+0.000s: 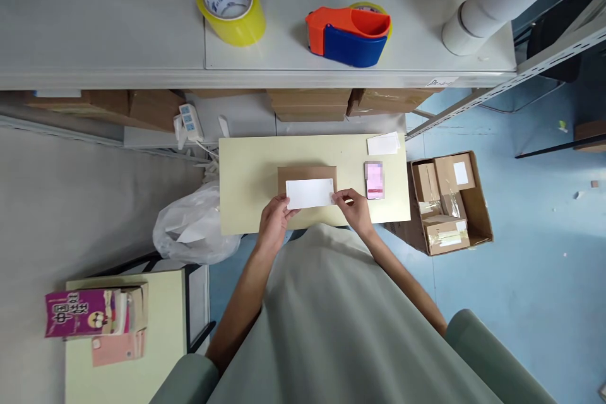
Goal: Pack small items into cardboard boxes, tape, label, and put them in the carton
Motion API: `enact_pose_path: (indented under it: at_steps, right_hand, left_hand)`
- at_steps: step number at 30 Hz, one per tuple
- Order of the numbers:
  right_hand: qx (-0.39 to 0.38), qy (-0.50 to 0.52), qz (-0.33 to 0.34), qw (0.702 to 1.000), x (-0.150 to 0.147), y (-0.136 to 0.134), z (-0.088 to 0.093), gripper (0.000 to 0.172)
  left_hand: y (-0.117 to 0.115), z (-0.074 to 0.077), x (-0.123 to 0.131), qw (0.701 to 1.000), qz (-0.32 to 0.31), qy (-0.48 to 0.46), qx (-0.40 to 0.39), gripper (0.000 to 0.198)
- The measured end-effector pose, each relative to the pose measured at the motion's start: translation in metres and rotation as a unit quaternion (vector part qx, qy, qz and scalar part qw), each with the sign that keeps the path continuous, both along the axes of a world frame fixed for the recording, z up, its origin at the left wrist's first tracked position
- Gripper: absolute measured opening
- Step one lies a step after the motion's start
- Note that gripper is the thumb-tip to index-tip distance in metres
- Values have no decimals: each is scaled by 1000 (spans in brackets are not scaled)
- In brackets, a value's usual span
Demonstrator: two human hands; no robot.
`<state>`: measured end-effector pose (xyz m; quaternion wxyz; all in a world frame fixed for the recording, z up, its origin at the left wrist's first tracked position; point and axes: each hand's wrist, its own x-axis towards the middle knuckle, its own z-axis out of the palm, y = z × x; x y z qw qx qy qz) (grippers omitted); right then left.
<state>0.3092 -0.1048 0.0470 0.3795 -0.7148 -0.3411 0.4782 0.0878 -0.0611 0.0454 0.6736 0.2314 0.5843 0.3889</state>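
Observation:
A blank white label (310,194) is stretched level between my two hands. My left hand (276,219) pinches its left end, and my right hand (354,207) pinches its right end. Just beyond the label lies a brown cardboard box (307,173), its near part hidden behind the label. The box rests on a pale yellow table (246,186). To the right of the box is a phone (374,180) with a pink screen. White paper slips (383,144) lie at the table's far right corner.
An open carton (481,208) of small boxes stands right of the table. A white plastic bag (194,227) hangs at the left. The shelf (142,25) ahead holds yellow tape (250,22) and a tape dispenser (355,44). Books (83,314) lie on a side table at lower left.

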Motion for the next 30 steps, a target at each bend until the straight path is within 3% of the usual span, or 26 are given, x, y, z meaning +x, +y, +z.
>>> enact_pose_path:
  at_steps: [8,19,24,30]
  right_hand:
    - [-8,20,1,1000,-4,-1,-12,36]
    - [-64,-39,42,996,-9,-16,-55,40]
    - [-86,-101,61,989,-10,7,-63,26]
    - [-134,-176,93,971,-19,36,-66,21]
  left_hand:
    - [-3,-11,-8,999,-38,15,2,45]
    - [-12,-64,-19,992,-61,107,12,60]
    - [10,-81,-15,981,-64,179,20,50]
    - [37,-96,-13,932,-120,331,82,28]
